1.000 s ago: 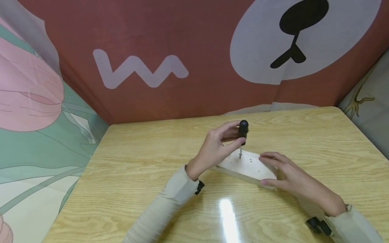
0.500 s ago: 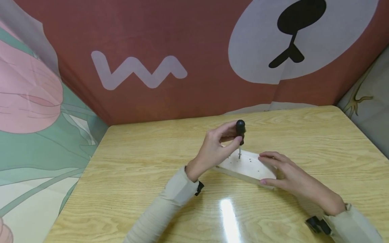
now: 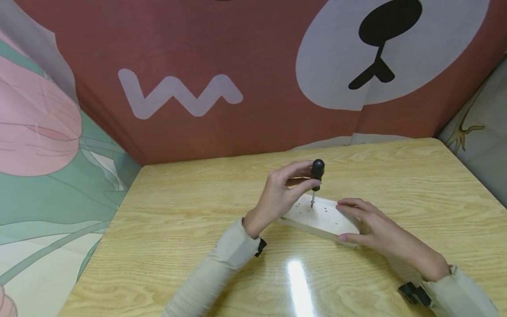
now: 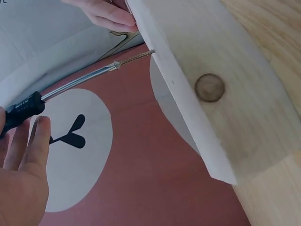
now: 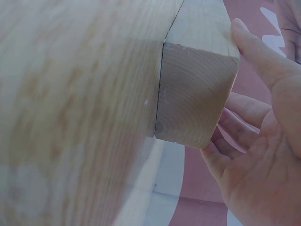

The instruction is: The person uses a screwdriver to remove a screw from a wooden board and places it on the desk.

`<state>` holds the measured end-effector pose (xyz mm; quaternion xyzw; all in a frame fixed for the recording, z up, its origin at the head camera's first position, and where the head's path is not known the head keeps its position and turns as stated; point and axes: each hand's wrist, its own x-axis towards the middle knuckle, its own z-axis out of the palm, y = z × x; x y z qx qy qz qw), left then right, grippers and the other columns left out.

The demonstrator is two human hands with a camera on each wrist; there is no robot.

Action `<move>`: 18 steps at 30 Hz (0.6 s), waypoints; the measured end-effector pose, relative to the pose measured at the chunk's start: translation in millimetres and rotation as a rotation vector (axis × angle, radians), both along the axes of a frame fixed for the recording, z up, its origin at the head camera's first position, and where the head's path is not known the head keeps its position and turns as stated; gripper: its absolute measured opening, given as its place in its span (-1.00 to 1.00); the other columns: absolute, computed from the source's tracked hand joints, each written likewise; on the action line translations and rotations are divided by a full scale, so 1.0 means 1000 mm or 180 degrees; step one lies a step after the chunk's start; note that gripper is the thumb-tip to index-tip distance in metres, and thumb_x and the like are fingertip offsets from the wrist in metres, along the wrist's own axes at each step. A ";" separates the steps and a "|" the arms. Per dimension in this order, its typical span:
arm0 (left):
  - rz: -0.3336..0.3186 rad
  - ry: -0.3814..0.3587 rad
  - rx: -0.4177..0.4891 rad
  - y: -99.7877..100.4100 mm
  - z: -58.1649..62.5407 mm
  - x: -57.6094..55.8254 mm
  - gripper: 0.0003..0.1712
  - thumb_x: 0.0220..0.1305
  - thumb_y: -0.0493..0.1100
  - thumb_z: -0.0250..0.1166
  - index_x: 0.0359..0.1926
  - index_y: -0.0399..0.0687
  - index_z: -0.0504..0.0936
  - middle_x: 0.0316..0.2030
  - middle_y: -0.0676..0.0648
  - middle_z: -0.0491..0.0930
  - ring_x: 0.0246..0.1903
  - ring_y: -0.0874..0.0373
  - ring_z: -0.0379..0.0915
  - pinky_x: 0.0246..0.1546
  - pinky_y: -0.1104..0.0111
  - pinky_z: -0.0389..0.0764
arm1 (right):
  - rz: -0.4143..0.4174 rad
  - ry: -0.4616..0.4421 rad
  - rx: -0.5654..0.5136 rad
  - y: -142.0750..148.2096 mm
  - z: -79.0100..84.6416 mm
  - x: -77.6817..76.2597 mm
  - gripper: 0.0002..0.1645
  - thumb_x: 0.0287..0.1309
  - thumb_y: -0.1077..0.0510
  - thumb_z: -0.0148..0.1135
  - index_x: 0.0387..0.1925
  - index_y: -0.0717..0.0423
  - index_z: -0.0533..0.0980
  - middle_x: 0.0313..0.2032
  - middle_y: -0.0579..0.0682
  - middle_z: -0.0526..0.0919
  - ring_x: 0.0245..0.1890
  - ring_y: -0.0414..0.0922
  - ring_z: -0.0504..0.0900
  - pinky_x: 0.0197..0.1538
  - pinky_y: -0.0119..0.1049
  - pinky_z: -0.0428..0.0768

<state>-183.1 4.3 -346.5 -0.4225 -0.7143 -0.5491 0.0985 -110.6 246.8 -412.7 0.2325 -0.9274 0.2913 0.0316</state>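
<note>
My left hand (image 3: 273, 198) pinches the black handle of a screwdriver (image 3: 317, 171) between thumb and fingers, holding it nearly upright over a pale wooden block (image 3: 330, 220). In the left wrist view the shank meets the head of a long threaded screw (image 4: 135, 58); most of the screw stands out of the wood, its point at the block's face. Several small dark holes dot that face around it. My right hand (image 3: 376, 226) grips the block's right end, thumb on the near side and fingers on the far side; the right wrist view shows the end grain (image 5: 195, 96).
The block lies on a wood-grain table (image 3: 190, 246), toward its right half. Behind the table's far edge hangs a red printed cloth (image 3: 206, 136), with a floral cloth (image 3: 35, 193) at the left and a grey one (image 3: 483, 163) at the right.
The screwdriver's handle tipped slightly left and then back right in my left fingers. The block and my right hand have stayed in place.
</note>
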 end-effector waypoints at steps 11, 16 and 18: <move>-0.0050 -0.0130 -0.0043 -0.003 0.004 0.000 -0.50 0.22 -0.38 0.37 0.19 -0.35 0.52 -0.08 -0.30 0.71 -0.11 -0.02 0.72 -0.05 0.46 0.70 | 0.0003 0.0094 -0.0004 -0.001 -0.001 0.001 -0.17 -0.03 -0.02 0.54 0.21 0.33 0.48 0.22 0.24 0.48 0.21 0.26 0.44 0.12 0.28 0.51; 0.0102 -0.0037 -0.0135 -0.005 0.007 -0.001 -0.50 0.15 -0.33 0.45 0.13 -0.29 0.58 -0.17 -0.22 0.73 -0.16 0.05 0.70 -0.10 0.51 0.70 | 0.0013 0.0015 -0.0069 -0.001 0.001 0.001 -0.16 -0.01 -0.04 0.53 0.22 0.34 0.47 0.23 0.24 0.47 0.23 0.28 0.43 0.11 0.30 0.51; 0.0111 -0.0029 -0.0130 -0.005 0.007 -0.002 -0.53 0.14 -0.32 0.46 0.10 -0.30 0.60 -0.18 -0.21 0.73 -0.17 0.06 0.70 -0.11 0.51 0.70 | 0.0007 -0.0014 -0.0068 -0.001 0.002 0.001 -0.16 0.00 -0.05 0.52 0.23 0.34 0.47 0.24 0.25 0.46 0.23 0.29 0.42 0.12 0.31 0.50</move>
